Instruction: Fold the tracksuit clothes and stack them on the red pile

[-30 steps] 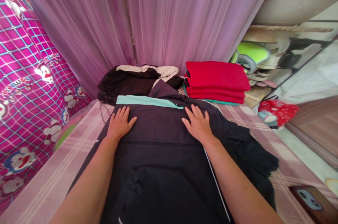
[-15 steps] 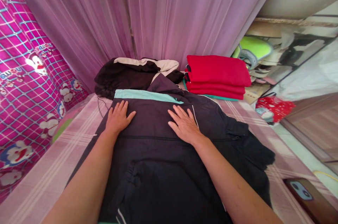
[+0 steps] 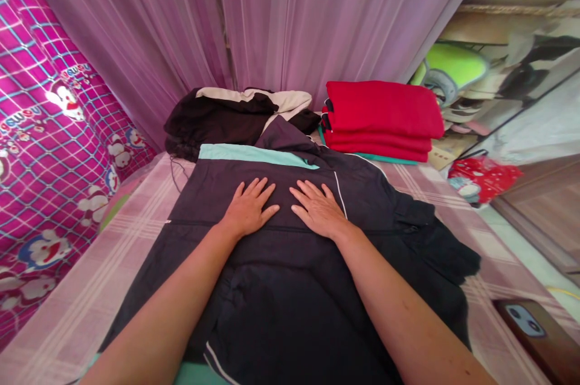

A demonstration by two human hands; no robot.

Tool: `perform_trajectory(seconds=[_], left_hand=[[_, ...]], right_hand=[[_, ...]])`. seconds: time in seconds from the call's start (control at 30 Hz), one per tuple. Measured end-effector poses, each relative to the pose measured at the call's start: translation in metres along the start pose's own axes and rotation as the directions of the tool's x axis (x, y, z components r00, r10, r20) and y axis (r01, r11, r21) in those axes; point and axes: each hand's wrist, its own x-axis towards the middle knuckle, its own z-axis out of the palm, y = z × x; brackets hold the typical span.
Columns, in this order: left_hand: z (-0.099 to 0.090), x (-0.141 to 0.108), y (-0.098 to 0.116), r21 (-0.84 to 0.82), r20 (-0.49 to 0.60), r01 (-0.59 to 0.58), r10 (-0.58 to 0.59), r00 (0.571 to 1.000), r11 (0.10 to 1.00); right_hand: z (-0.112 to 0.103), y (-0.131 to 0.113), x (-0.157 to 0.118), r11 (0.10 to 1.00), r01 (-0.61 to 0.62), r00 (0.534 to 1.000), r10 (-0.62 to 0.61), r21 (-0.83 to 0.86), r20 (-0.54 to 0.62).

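Observation:
A dark jacket (image 3: 290, 270) with a pale teal band and white piping lies spread out in front of me. My left hand (image 3: 249, 207) rests palm down on its upper middle, fingers spread. Just to the right, my right hand (image 3: 319, 210) is also flat on the cloth, close to a white piping line. Neither hand grips the fabric. A zipper line runs across the jacket below the fingers. One sleeve is folded over the lower part between my forearms; the other side bunches out to the right.
Behind the jacket sit a black and white garment (image 3: 226, 119) and a stack of folded red clothes (image 3: 380, 110). A phone (image 3: 534, 330) lies at the right on the checked cloth (image 3: 131, 258). Purple curtains (image 3: 281, 16) hang at the back; a red bag (image 3: 484, 176) is beyond the right edge.
My left hand has slid right and slightly down across the jacket, closer to my right hand. The right hand stays nearly in place. The view has shifted slightly.

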Motion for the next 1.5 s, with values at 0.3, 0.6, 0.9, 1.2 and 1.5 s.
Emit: perform_trajectory(seconds=[0.3, 0.6, 0.9, 1.2, 1.5], left_hand=[[0.001, 0.001, -0.008, -0.038, 0.014, -0.008, 0.008, 1.000, 0.999], [-0.001, -0.001, -0.015, -0.063, 0.113, -0.098, 0.105, 0.988, 0.993], [0.000, 0.000, -0.015, -0.064, 0.110, -0.091, 0.098, 0.989, 0.994], [0.003, 0.001, -0.015, -0.035, 0.049, -0.081, 0.083, 0.995, 0.996], [0.000, -0.002, -0.011, -0.076, 0.043, -0.060, 0.064, 0.997, 0.995]], right_hand=[[0.000, 0.022, -0.001, 0.994, -0.103, 0.994, 0.101, -0.041, -0.043], [0.001, 0.026, 0.002, 0.993, -0.112, 0.991, 0.115, 0.035, -0.070], [0.000, 0.025, 0.002, 0.993, -0.102, 0.991, 0.106, 0.051, -0.085], [-0.002, 0.024, 0.002, 0.993, -0.102, 0.990, 0.108, 0.064, -0.093], [0.003, 0.025, 0.002, 0.995, -0.091, 0.988, 0.095, 0.039, -0.125]])
